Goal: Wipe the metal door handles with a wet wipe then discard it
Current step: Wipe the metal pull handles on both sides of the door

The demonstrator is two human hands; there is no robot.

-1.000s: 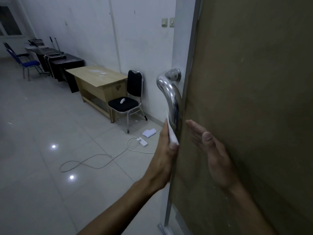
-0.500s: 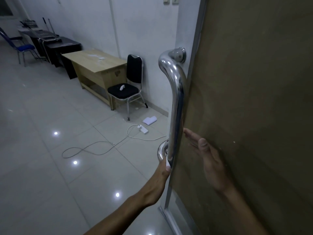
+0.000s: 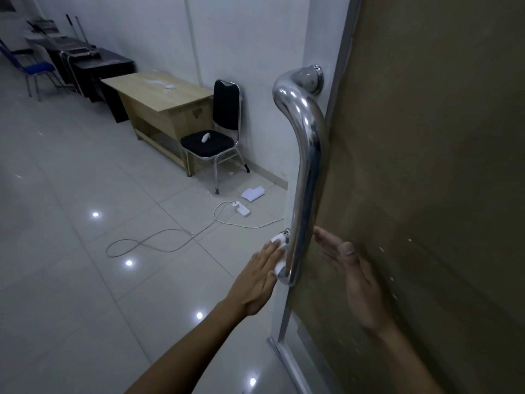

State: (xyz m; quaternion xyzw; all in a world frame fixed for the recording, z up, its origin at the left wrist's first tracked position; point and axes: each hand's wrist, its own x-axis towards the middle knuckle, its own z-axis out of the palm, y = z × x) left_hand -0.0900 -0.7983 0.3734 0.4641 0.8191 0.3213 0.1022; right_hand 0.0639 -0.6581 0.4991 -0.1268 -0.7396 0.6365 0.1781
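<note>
Pressing hand: the left hand (image 3: 257, 282) lies flat, fingers stretched, against a white wet wipe (image 3: 279, 251); its grip is spread rather than curled, the wipe pinned under the fingers and not pinched
Wet wipe: bunched at the lower mount of the metal door handle (image 3: 305, 172); it touches the handle's bottom end on the side away from the door face; part of it is hidden under the fingers
Door handle: a polished tubular pull, upright, curving at the top into a round mount (image 3: 309, 78); its lower bend sits just beside the left fingertips
Right hand: the right hand (image 3: 350, 268) is laid open-palmed on the brown door (image 3: 426, 194), fingers straight and together, gripping nothing; its fingertips are just beside the handle's lower shaft; whether they touch the metal I cannot tell
Door: its metal-framed edge (image 3: 341, 81) runs behind the handle; the panel fills the right side of the view
Floor: pale glossy tiles (image 3: 71, 251) with bright ceiling-light reflections; a white power strip (image 3: 241, 210) with a looping cable (image 3: 153, 240) lies on it; a folded white item (image 3: 252, 193) lies near the strip
Furniture: a black padded chair (image 3: 216, 137) stands by the wall with a small white object on its seat; a wooden bench (image 3: 162, 100) stands beside it; a darker bench (image 3: 93, 64) and a blue chair (image 3: 37, 69) stand farther back
</note>
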